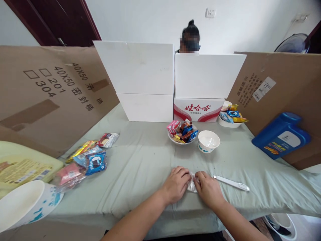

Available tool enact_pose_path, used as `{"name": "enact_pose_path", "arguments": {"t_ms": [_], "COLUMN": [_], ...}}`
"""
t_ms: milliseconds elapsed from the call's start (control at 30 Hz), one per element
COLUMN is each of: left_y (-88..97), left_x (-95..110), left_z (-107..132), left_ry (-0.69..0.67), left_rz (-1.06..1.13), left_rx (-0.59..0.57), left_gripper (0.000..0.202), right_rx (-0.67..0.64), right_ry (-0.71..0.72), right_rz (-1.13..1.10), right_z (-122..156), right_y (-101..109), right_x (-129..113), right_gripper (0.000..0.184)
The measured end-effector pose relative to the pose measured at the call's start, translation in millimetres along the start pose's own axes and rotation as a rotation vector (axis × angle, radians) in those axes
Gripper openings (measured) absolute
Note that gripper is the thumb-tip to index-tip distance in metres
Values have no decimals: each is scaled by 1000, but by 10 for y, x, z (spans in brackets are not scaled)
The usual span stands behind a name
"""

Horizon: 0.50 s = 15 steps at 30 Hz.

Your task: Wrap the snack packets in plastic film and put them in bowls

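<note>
My left hand (pixel 176 184) and my right hand (pixel 208 189) rest close together on the pale green tablecloth (pixel 140 160) near its front edge. Both are closed, pinching a small clear plastic wrapper (pixel 192 183) between them; most of it is hidden under the fingers. A white flat tool (pixel 232 182) lies on the cloth just right of my right hand. Farther back stand an empty white bowl (pixel 209 141) and a bowl of colourful wrapped snacks (pixel 182 131).
Several snack packets (pixel 86 160) lie at the left beside a large white bowl (pixel 23 204) and a yellow bag (pixel 22 164). A blue jug (pixel 281 135) lies at the right. Another snack bowl (pixel 230 115), white foam boxes (pixel 147 80) and cardboard sheets (pixel 50 93) wall the table. A person (pixel 190 38) sits behind the boxes.
</note>
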<state>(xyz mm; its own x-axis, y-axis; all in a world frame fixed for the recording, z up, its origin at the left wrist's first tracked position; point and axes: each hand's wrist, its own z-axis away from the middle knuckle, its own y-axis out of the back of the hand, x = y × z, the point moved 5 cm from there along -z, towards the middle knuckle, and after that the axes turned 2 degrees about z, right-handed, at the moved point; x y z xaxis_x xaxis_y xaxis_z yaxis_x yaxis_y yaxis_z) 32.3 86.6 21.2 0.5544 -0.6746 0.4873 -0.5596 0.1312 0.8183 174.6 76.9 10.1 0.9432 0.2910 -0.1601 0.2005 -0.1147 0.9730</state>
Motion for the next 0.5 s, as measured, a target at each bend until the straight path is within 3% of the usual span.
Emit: {"name": "enact_pose_path", "arguments": {"t_ms": [67,167,233,367,500], "left_y": [-7,-24,-26,-6,18], "left_x": [-3,-23,-33,-30,-47], "left_z": [0,9,12,-2,25], "left_ry": [17,45,59,77,118], "left_rz": [-7,-8,1,-18,-103], "left_rx": [-15,-25,-14,8,5], "left_gripper": [11,15,22,36,37], "right_rx": [32,226,333,249,174], "right_ry": [-8,-7,101,355,342], "right_rz": [29,84,73,48,121], "right_z": [-2,43,115,252,336], "right_y": [39,161,198,31,-159], "right_x": [28,67,20,-173,-252], "right_gripper": [15,18,25,45,84]}}
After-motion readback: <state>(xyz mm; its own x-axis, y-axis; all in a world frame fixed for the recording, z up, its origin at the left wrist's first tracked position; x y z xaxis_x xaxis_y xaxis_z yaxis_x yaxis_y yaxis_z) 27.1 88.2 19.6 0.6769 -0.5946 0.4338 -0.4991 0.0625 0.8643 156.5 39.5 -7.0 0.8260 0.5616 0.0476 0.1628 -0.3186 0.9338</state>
